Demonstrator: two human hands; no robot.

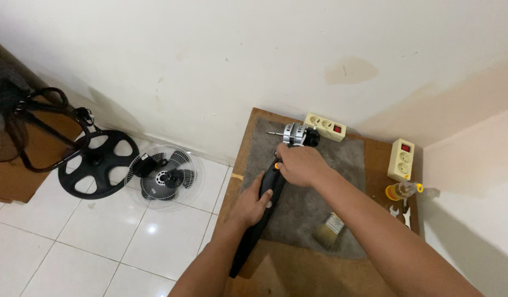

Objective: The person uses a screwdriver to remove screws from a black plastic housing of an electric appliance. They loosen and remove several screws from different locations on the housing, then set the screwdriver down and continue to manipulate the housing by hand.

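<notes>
Hands: two, both the person's own. The left hand is wrapped around the middle of a long black fan neck; the right hand is closed over its upper end, just below the motor.
Fan motor: one, silver and black, with its shaft pointing left, lying at the far end of the grey mat and joined to the black neck.
Power strips: two, cream-coloured, each with a red switch; one at the table's far edge, just beyond the motor, one near the right edge.
Small tools: one paintbrush on the mat's near right corner; one yellow-capped oil bottle and one wrench right of the mat, by the wall.
Floor parts: one round black fan base and one wire fan guard, touching, well left of the table.
Edges: the wooden table meets walls at back and right; its left edge is open to the tiled floor.
Open room: bare mat lies between the arms; bare tiles lie near the table.
</notes>
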